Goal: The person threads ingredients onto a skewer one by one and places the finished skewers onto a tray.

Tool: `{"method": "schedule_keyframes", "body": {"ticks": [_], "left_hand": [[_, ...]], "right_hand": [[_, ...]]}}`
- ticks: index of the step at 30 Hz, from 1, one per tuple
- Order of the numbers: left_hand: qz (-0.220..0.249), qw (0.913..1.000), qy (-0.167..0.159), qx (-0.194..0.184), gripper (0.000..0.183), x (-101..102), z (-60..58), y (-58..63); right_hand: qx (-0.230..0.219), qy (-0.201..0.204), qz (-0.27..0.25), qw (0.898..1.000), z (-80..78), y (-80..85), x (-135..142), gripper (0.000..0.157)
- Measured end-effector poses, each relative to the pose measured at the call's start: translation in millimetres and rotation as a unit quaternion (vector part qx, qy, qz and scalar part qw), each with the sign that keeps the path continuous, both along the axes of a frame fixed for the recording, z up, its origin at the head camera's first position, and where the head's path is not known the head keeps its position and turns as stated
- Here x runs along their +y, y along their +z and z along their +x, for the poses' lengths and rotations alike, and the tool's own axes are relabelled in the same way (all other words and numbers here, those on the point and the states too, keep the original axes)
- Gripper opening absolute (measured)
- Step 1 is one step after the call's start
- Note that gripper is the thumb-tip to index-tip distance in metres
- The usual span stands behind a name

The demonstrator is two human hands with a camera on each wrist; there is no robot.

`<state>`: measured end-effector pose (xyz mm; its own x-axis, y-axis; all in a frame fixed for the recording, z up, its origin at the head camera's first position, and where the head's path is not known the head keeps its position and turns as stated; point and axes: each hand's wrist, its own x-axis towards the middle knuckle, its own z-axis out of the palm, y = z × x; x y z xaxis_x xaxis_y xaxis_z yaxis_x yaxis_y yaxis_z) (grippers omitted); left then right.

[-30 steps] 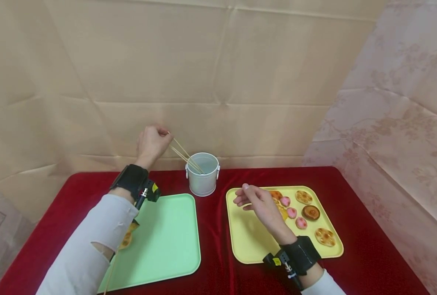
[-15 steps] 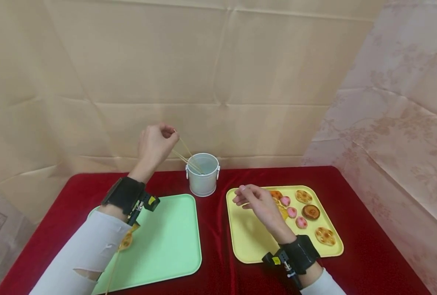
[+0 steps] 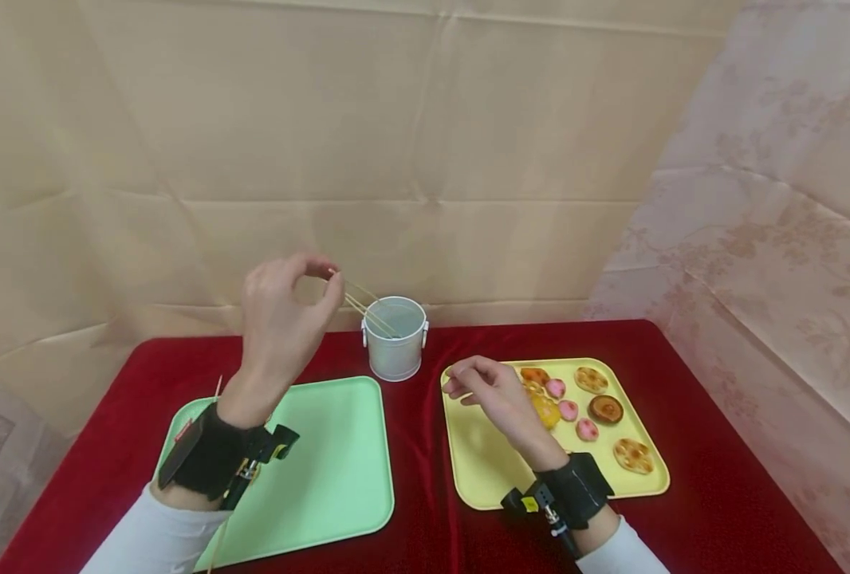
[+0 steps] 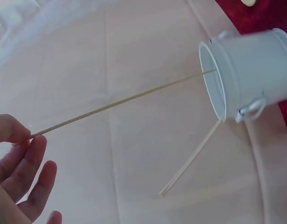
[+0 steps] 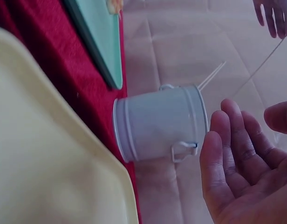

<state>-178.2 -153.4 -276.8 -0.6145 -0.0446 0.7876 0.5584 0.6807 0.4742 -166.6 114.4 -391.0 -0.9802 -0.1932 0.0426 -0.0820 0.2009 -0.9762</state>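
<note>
My left hand (image 3: 281, 319) is raised left of a white metal bucket (image 3: 394, 359). Between thumb and fingertips it pinches the upper end of a thin wooden skewer (image 4: 115, 103), whose far end reaches into the bucket's mouth in the left wrist view. Other skewers (image 4: 190, 158) lean out over the bucket's rim. Above the left part of the yellow tray (image 3: 482, 462) hovers my right hand (image 3: 500, 402), fingers loosely bent and holding nothing. In the right wrist view its thumb stands apart from the fingers.
On the yellow tray lie pink balls (image 3: 587, 430), a brown mushroom-like cap (image 3: 606, 409), browned round slices (image 3: 633, 456) and a yellow piece (image 3: 547, 410). A green tray (image 3: 332, 462) stands at the left; my left wrist hides part of it. A skewer (image 3: 218, 546) crosses its front edge.
My left hand has drawn back toward me and turned, still pinching the skewer, which now slants lower from the bucket. The right hand has barely shifted left.
</note>
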Motion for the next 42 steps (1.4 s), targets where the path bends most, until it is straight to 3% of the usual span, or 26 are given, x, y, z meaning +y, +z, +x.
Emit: {"method": "schedule_keyframes", "body": {"ticks": [6, 9, 12, 14, 17, 21, 23, 26, 28, 31, 35, 37, 39, 42], "left_hand": [[0.118, 0.9929, -0.011, -0.006, 0.019, 9, 18.3, -19.0], [0.183, 0.9822, -0.029, -0.030, 0.020, 18, 25.2, -34.4], [0.246, 0.9657, -0.062, -0.053, 0.021, 29, 30.7, -49.8], [0.292, 0.9506, -0.083, -0.066, 0.021, 36, 33.3, -58.7], [0.347, 0.9283, -0.105, -0.084, 0.021, 46, 36.0, -71.5], [0.379, 0.9117, -0.113, -0.112, 0.022, 58, 40.2, -88.9], [0.383, 0.9086, -0.111, -0.125, 0.021, 63, 44.0, -93.8], [0.392, 0.9016, -0.114, -0.144, 0.021, 68, 46.2, -103.7], [0.386, 0.8983, -0.126, -0.167, 0.022, 67, 46.5, -107.6], [0.355, 0.8994, -0.143, -0.212, 0.027, 58, 42.8, -111.6], [0.220, 0.9280, -0.126, -0.273, 0.033, 45, 37.0, -105.0], [0.130, 0.9366, -0.118, -0.303, 0.033, 41, 34.9, -102.5], [0.045, 0.9342, -0.127, -0.331, 0.028, 40, 34.4, -102.6], [-0.027, 0.9206, -0.154, -0.358, 0.020, 41, 36.4, -107.3]], "right_hand": [[0.013, -0.003, -0.013, 1.000, 1.3, 3.5, -8, 0.039], [0.013, 0.001, -0.041, 0.999, 0.7, 5.9, -12, 0.044], [-0.009, 0.012, -0.128, 0.992, -1.3, 9.5, -18, 0.049], [-0.034, 0.015, -0.207, 0.978, -3.3, 12.2, -21, 0.049], [-0.069, 0.011, -0.327, 0.942, -5.5, 16.1, -25, 0.045], [-0.091, -0.010, -0.424, 0.901, -6.6, 18.1, -27, 0.032], [-0.091, -0.028, -0.447, 0.890, -6.6, 17.3, -26, 0.024], [-0.086, -0.057, -0.456, 0.884, -6.5, 14.9, -24, 0.016], [-0.080, -0.072, -0.448, 0.887, -6.3, 13.0, -21, 0.015], [-0.066, -0.080, -0.418, 0.902, -5.9, 9.5, -18, 0.015], [-0.040, -0.067, -0.343, 0.936, -2.9, 2.6, -16, 0.021], [-0.031, -0.052, -0.296, 0.953, 0.0, -1.7, -16, 0.029], [-0.023, -0.038, -0.246, 0.968, 3.1, -5.9, -18, 0.037], [-0.011, -0.020, -0.184, 0.983, 6.9, -10.7, -20, 0.041]]}}
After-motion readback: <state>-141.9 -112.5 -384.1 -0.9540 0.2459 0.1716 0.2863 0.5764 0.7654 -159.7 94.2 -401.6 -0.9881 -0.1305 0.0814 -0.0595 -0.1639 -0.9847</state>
